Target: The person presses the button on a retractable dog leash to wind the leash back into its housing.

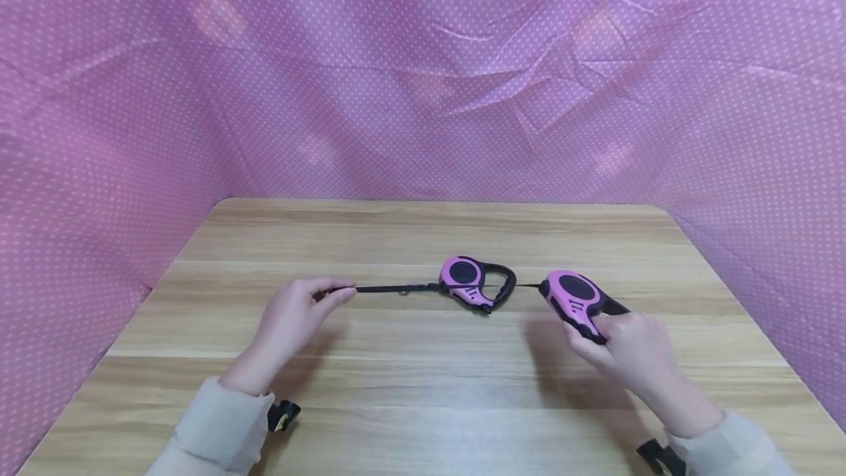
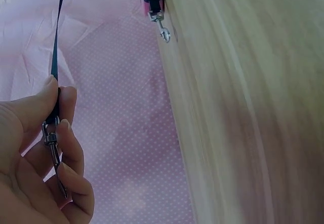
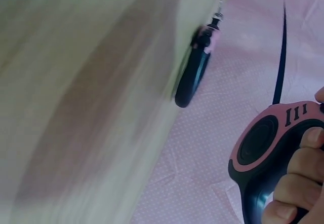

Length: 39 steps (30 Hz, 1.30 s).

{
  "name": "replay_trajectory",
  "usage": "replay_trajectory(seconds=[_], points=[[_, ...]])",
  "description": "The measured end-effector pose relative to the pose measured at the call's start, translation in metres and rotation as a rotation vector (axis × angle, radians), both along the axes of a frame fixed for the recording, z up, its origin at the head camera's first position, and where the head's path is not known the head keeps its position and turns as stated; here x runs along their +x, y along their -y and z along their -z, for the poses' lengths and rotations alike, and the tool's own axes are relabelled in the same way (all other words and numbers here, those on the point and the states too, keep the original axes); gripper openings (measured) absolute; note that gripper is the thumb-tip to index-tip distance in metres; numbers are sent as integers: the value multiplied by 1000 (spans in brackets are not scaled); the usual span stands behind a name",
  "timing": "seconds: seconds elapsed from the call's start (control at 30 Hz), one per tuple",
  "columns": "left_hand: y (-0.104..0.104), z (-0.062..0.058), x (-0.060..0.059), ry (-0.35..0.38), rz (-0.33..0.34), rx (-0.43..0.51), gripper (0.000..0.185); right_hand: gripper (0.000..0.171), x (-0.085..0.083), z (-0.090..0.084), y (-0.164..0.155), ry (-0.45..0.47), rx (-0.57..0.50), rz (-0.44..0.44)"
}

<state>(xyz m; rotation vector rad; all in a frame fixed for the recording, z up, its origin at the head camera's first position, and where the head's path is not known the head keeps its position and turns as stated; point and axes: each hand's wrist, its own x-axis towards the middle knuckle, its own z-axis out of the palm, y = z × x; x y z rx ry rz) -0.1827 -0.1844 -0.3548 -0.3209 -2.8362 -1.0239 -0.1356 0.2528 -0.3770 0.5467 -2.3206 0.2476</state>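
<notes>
Right hand (image 1: 628,358) has its fingers curled round the handle of a pink-and-black retractable leash (image 1: 575,301), held just above the wooden table (image 1: 423,388), right of centre. Its nose points toward the person's left; long axis runs roughly left-right, slightly tilted.

Black strap (image 1: 396,288) leaves that nose and runs straight and taut leftward, parallel to the table's near edge. Left hand (image 1: 291,322) pinches the strap's end between thumb and fingers; in the left wrist view the metal clip (image 2: 52,145) hangs under the fingertips (image 2: 66,127).

Second retractable leash (image 1: 472,281), same colours, lies on the table at centre, between the hands, just behind or under the strap line; cannot tell if touching. Its black loop handle faces right, its clip end left.

Pink dotted cloth (image 1: 423,79) surrounds the table on three sides.
</notes>
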Motion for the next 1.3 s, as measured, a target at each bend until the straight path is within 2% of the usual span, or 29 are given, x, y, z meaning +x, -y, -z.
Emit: replay_trajectory(seconds=[0.27, 0.43, 0.83, 1.07, 1.3], points=[[-4, -3, -6, 17, -21, 32, 27, 51, -5, -8, 1, 59, -63, 14], [-6, -3, -10, -23, -26, 24, 25, 46, -7, -9, 1, 94, -81, 35], [-8, -2, -18, -55, -28, 32, 24, 45, -13, -8, 2, 112, -93, 54], [-13, -1, -21, -29, -39, 47, 26, 43, -15, -10, 6, 180, -97, 85], [-15, -1, -22, -18, -40, 51, 26, 45, -17, -11, 9, 183, -81, 72]])
